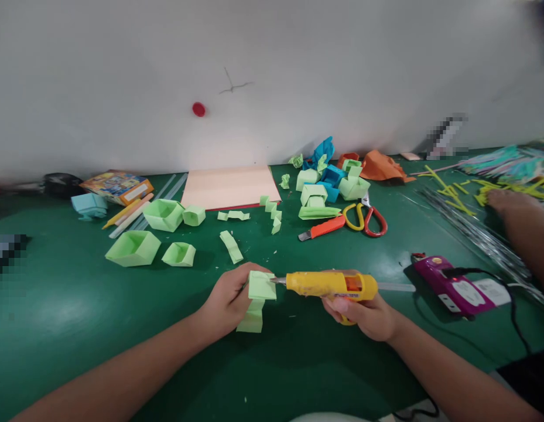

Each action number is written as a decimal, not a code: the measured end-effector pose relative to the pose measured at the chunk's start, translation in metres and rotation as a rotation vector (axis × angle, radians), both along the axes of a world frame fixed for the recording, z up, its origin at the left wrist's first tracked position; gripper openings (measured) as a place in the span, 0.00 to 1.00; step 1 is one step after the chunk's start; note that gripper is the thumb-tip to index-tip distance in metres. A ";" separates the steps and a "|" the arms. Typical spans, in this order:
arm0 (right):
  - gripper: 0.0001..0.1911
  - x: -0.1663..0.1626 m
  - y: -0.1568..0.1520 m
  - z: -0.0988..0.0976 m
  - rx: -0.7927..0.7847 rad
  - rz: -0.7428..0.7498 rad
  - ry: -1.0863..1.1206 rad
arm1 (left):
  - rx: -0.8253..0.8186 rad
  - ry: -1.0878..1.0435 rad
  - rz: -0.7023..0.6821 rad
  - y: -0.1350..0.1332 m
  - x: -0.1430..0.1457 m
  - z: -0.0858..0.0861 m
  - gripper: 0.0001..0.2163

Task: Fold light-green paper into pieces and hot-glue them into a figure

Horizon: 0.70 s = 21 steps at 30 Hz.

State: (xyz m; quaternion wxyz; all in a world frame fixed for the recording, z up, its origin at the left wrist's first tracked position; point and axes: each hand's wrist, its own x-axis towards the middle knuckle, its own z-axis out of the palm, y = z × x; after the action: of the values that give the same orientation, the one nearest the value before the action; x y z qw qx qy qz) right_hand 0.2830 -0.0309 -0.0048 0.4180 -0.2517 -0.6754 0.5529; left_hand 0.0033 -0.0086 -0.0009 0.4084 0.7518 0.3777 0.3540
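Observation:
In my left hand (pixel 230 299) is a folded strip of light green paper (pixel 262 286), its lower end hanging down in a bend. My right hand (pixel 363 313) grips a yellow glue gun (pixel 324 284), fingers wrapped round the handle. The gun's metal nozzle points left and meets the top fold of the paper, or lies just over it. A clear glue stick (pixel 397 287) sticks out of the gun's back end. Beyond my hands lie a loose green paper strip (pixel 231 246) and a zigzag-folded strip (pixel 274 215).
Green paper boxes (pixel 133 249) stand at left. An orange cutter (pixel 322 227), scissors (pixel 368 220) and blue and green paper pieces (pixel 331 176) lie behind. At right are a purple power strip (pixel 454 284) with a cable, wires (pixel 478 234) and another person's hand (pixel 504 202).

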 end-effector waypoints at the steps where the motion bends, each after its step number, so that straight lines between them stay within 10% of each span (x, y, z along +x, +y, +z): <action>1: 0.16 -0.001 0.000 0.001 -0.003 -0.001 0.003 | -0.031 0.004 0.011 -0.001 -0.001 -0.002 0.09; 21: 0.18 -0.004 -0.001 0.009 0.009 -0.013 0.000 | -0.072 -0.043 0.036 -0.002 -0.002 -0.004 0.10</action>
State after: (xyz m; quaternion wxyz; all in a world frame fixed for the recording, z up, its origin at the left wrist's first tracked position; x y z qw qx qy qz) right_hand 0.2794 -0.0316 0.0041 0.4226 -0.2540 -0.6764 0.5471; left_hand 0.0015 -0.0109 -0.0053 0.4367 0.7219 0.3947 0.3638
